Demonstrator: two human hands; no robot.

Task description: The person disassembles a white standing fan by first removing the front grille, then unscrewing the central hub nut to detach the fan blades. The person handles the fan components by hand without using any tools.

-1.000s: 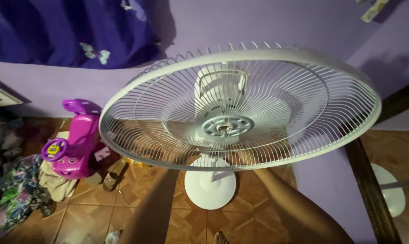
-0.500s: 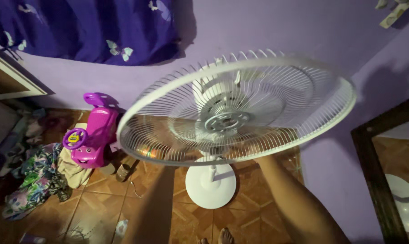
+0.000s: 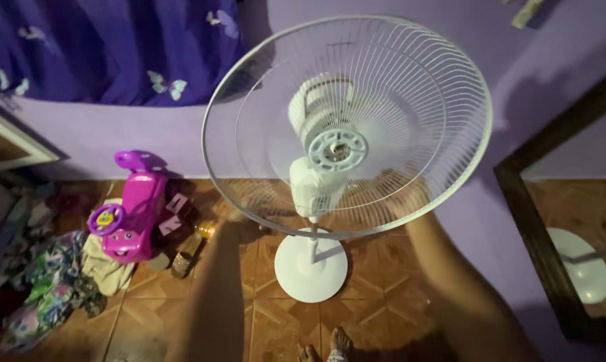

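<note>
Head view: we stretch both arms forward; our left hand (image 3: 244,216) and right hand (image 3: 410,201) grip the lower rim of the white wire fan guard (image 3: 410,87), tilted.

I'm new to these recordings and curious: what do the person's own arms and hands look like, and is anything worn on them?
Both forearms are bare: no sleeves, watch or bracelet show. The left hand and right hand are blurred behind the fan's wire guard, so gloves or rings cannot be told.
</note>
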